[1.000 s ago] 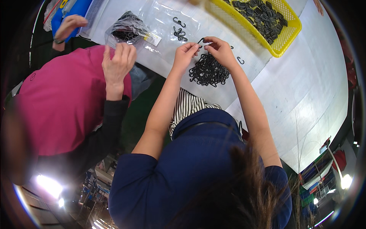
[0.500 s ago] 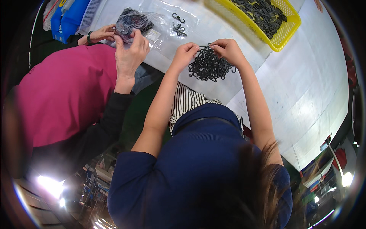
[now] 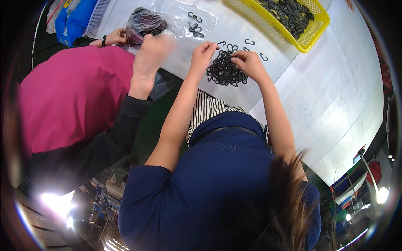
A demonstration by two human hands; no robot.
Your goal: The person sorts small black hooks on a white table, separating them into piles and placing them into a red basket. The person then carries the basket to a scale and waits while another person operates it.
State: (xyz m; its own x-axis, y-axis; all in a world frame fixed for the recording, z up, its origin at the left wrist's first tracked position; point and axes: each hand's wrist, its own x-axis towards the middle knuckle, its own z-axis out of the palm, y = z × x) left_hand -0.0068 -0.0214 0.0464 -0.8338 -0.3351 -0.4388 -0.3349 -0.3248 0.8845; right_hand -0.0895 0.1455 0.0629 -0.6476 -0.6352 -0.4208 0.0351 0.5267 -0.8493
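Head view: the fingers of my left hand [image 3: 202,56] are pinched together on one small black hook [image 3: 222,43], which pokes out to the right just past the far edge of a pile of hooks [image 3: 227,73]. My right hand [image 3: 251,66] reaches over the far right part of that pile, and I cannot tell whether its fingers have closed on a piece. The hooks are thin, dark and curled at the ends, heaped in a tangle near my edge of the worktop [image 3: 335,92], with a few loose ones to the far right. The worktop is white, a little scuffed, with a seam running across it. Far to the right sits a yellow basket [image 3: 310,43] of black buckles [image 3: 289,19]; to the far left lie more hooks on clear plastic, beside a bulging bag [image 3: 146,23]. On my left a co-worker in pink [image 3: 79,96] has both hands near that bag, one of them blurred. Around us the room is dark, with bright lamps [image 3: 55,201] and cluttered shelves.
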